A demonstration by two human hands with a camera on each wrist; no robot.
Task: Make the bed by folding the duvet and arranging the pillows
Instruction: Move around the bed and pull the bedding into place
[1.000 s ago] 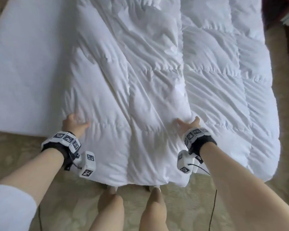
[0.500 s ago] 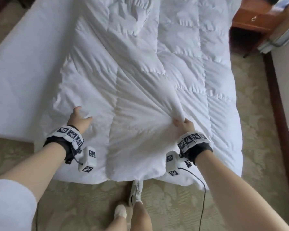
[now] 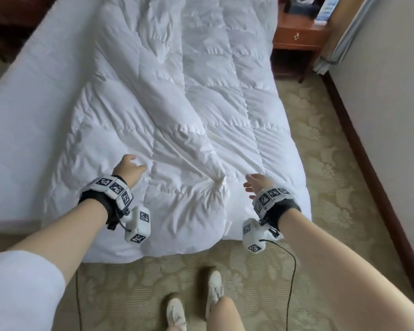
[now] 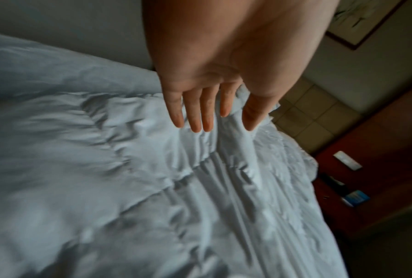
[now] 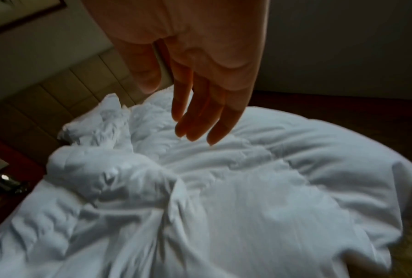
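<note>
A white quilted duvet lies along the right half of the bed, with a raised ridge running down its middle and its near end hanging over the foot. My left hand hovers over the duvet's near left part with straight fingers, holding nothing. My right hand is open just above the duvet, right of a bunched peak of cloth; its fingers hang relaxed and apart from the fabric. No pillow shows clearly in any view.
Bare white sheet covers the bed's left half. A wooden nightstand stands at the far right by a curtain. The wall with its dark skirting runs close along the right. Patterned carpet and my feet lie below.
My right hand let go of the pinched duvet fold and opened, shifting right. The left hand lifted off the duvet. The view tilted up, showing more of the bed and nightstand.
</note>
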